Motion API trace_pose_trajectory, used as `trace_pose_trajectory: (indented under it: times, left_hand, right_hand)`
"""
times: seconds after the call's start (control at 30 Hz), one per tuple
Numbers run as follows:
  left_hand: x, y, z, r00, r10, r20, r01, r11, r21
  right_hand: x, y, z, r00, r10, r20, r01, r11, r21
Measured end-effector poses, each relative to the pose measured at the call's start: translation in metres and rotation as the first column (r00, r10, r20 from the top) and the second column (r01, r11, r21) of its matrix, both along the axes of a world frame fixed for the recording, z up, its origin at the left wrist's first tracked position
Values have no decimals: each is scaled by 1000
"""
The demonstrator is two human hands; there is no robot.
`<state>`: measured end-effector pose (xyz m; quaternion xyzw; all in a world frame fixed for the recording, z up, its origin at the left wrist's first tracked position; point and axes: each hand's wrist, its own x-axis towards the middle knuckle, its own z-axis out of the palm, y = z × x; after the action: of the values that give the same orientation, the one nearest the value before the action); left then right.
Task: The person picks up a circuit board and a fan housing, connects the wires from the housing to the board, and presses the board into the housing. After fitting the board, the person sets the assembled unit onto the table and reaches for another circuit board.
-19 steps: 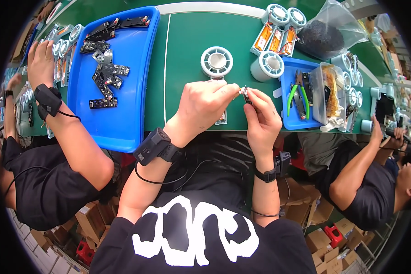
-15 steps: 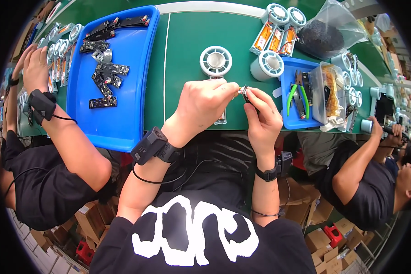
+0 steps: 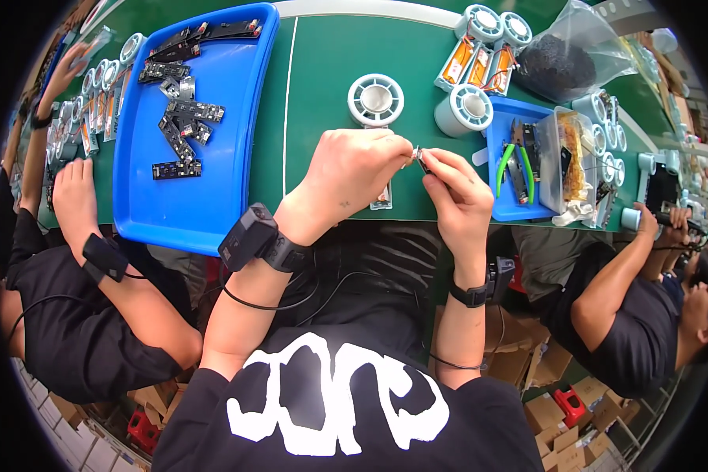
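My left hand (image 3: 350, 169) is closed in a pinch on a small wire connector, mostly hidden by the fingertips. My right hand (image 3: 460, 189) pinches a small dark circuit board (image 3: 425, 163), and its end meets the connector between my fingertips. Beneath my left hand lies a pale blue fan unit with a round head (image 3: 376, 100). The near end of its body (image 3: 381, 197) shows below that hand, and the middle is covered. A second round fan unit (image 3: 464, 110) stands beyond my right hand.
On the left is a blue tray (image 3: 236, 157) with several black circuit boards. Fan units with orange batteries (image 3: 460, 63) lie at the far right, beside a clear bag (image 3: 570, 55). A smaller blue tray (image 3: 519, 211) holds green-handled cutters (image 3: 515, 169). Co-workers sit on both sides.
Both my hands keep their pinches at nearly the same spot, the right a little farther right. The left co-worker's near hand has come down toward the table's edge.
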<state>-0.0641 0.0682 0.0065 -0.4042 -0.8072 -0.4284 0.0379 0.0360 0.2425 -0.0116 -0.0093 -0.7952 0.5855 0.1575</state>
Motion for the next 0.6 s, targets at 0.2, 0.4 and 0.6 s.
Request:
trace_pose_trajectory:
  times: [0.2, 0.4, 0.6]
  left_hand:
    - [-4, -2, 2, 999, -15, 50, 18, 998, -64]
    - [-5, 2, 3, 994, -3, 111, 5, 1000, -26]
    - [-2, 2, 3, 1000, 14, 27, -12, 997, -72]
  right_hand:
    - [-3, 4, 0, 998, 65, 28, -63, 997, -49]
    - [-4, 5, 2, 998, 28, 52, -23, 995, -94]
    - [-3, 2, 8, 985, 21, 171, 27, 961, -274]
